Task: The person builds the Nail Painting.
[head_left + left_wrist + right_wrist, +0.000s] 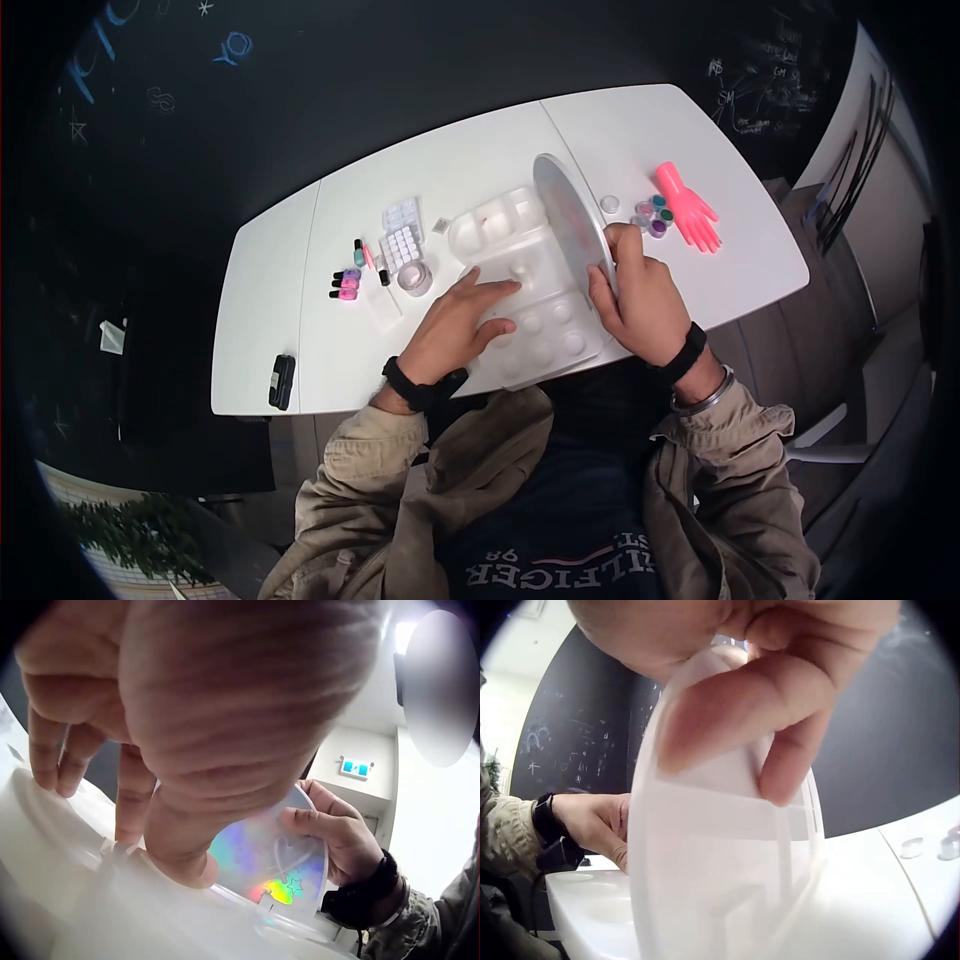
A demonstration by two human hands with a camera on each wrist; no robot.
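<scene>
A white compartment tray (556, 288) with round wells and larger sections lies before the person at the table's front edge. Its raised oval lid (572, 215) stands steeply at the tray's right side. The right hand (640, 295) grips the lid's near edge, thumb on one face and fingers on the other. In the left wrist view the lid (244, 844) shows a rainbow sheen with heart and star outlines. Over the tray, the left hand (452, 325) has its fingers spread, thumb and index apart. Its fingertips touch down at the wells, beside a small round white bump.
Left of the tray stand a lidded clear jar (414, 279), a box of white pieces (402, 245) and several nail polish bottles (347, 284). A black case (282, 382) lies farther left. Rightward are small glitter pots (657, 227) and a pink model hand (689, 208).
</scene>
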